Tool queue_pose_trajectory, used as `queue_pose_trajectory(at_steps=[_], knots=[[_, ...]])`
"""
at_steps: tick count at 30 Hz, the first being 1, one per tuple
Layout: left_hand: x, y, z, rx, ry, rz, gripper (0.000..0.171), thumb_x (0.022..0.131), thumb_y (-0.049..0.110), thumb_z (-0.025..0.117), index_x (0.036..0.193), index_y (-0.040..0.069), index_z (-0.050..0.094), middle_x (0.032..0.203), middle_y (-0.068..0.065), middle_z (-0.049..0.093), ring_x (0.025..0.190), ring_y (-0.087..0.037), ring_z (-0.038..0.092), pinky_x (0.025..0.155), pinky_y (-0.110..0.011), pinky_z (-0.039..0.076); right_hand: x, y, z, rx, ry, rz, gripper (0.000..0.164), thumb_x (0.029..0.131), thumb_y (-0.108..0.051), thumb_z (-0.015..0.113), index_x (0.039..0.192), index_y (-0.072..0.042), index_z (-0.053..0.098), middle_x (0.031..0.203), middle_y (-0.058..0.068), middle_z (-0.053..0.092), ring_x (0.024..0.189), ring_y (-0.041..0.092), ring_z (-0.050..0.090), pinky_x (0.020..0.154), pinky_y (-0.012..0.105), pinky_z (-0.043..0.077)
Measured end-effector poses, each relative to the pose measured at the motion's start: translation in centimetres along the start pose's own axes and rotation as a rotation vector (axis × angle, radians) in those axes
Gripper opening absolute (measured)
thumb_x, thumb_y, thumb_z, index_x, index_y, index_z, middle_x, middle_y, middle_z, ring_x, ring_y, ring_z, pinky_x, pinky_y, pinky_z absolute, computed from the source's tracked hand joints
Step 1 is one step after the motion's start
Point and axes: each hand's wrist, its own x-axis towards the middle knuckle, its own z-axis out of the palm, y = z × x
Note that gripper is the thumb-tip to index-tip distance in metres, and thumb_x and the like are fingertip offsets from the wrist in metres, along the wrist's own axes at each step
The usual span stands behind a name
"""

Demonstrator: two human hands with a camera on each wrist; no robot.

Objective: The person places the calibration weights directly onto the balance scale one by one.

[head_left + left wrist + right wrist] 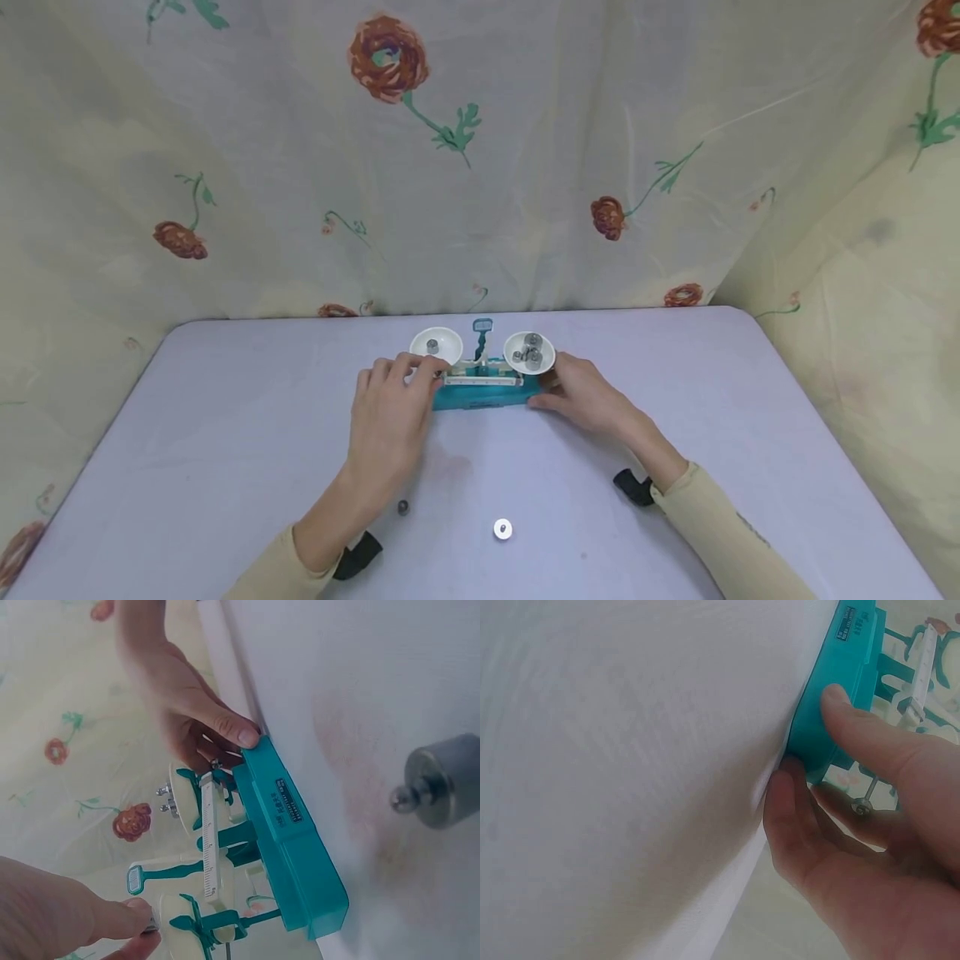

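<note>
A teal balance scale (480, 396) with two white pans stands toward the back of the table. One metal weight (432, 346) sits in its left pan (420, 333), and several more (533, 358) are grouped in the right pan (550, 354). My left hand (390, 408) is at the front edge of the left pan; in the left wrist view its thumb and finger pinch a small metal weight (152, 924), mostly hidden by the fingertips. With my right hand (588, 393) I grip the right end of the scale's base (821, 724), thumb on the front face.
Nearer to me on the table (247, 450), a dark metal weight (403, 507) lies beside my left forearm, and a shiny round weight (502, 529) stands front centre. Flower-patterned cloth (525, 167) hangs behind the table's back edge.
</note>
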Motion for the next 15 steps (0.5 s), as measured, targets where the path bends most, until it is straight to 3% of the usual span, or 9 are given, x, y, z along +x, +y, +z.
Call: queue_pose_trajectory(at_steps=[15], knots=[[1.6, -1.1, -0.1, 0.011, -0.026, -0.074, 0.023, 0.102, 0.021, 0.075, 0.125, 0.018, 0.073, 0.122, -0.015, 0.077, 0.111, -0.038, 0.068, 0.093, -0.050, 0.055, 0.0, -0.1, 0.0, 0.005, -0.001, -0.012, 0.065, 0.097, -0.013, 0.081, 0.153, -0.002, 0.050, 0.138, 0.021, 0.069, 0.122, 0.036, 0.073, 0.104, 0.048, 0.061]])
